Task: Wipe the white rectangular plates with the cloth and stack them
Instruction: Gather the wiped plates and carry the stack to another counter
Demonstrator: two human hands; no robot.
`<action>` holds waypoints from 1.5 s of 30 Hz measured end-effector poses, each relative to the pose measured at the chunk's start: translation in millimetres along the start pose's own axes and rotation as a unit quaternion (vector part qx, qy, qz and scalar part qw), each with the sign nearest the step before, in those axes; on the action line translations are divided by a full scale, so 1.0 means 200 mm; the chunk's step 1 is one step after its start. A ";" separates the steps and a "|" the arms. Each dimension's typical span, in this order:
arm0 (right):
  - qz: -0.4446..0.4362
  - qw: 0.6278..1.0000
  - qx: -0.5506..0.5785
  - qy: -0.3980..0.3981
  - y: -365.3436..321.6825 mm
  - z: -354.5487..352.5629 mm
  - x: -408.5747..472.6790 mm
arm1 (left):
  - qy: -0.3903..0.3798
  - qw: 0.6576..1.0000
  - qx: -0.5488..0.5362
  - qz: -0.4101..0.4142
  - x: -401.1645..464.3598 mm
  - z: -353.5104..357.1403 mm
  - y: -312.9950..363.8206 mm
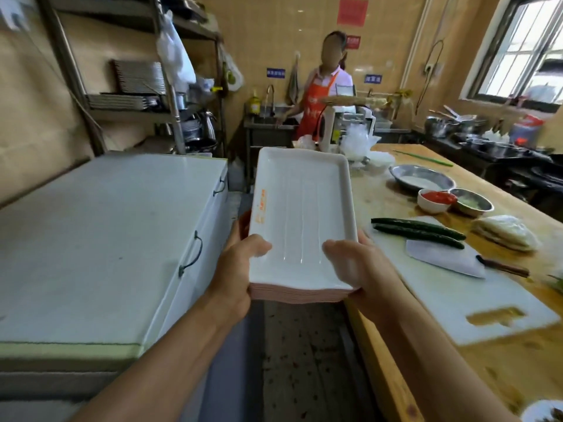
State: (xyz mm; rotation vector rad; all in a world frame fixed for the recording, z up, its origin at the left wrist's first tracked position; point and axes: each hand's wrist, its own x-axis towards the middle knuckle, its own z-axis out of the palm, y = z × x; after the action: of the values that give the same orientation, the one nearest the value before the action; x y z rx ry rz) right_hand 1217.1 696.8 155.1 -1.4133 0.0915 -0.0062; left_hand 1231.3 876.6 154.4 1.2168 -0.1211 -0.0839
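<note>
The person carries a stack of white rectangular plates in the air, between the white chest freezer and the wooden table. No wiping has begun, and no cloth shows. The next move likely calls for setting the stack down and finding a cloth. The left hand and right hand each grip a near corner, thumbs on top, fingers hidden underneath.

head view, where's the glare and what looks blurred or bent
Head view: daylight from the window blows out its panes; soft sheen streaks the top of the stack of white plates, held by the left hand and right hand; the shelf rack bows with wide-angle distortion; the edges of the frame and the far counter smear softly.
</note>
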 end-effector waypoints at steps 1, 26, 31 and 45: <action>0.001 1.000 0.001 -0.008 -0.01 -0.01 0.11 | 0.010 1.000 0.001 0.005 0.09 0.00 -0.01; -0.007 0.993 0.016 -0.117 -0.20 0.21 2.64 | 0.100 0.995 -0.009 0.023 2.48 -0.33 0.06; -0.011 0.994 0.019 -0.108 -0.24 0.30 3.14 | 0.095 0.995 -0.014 0.012 2.98 -0.44 0.11; -0.008 0.986 -0.005 -0.168 -0.33 0.39 4.64 | 0.138 0.989 -0.013 0.058 4.38 -0.59 0.08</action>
State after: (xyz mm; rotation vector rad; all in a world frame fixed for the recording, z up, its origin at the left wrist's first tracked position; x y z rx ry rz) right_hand 2150.1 709.6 176.1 -1.4066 -0.1988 0.2198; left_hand 2114.9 878.6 170.3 1.1821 0.0516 0.1830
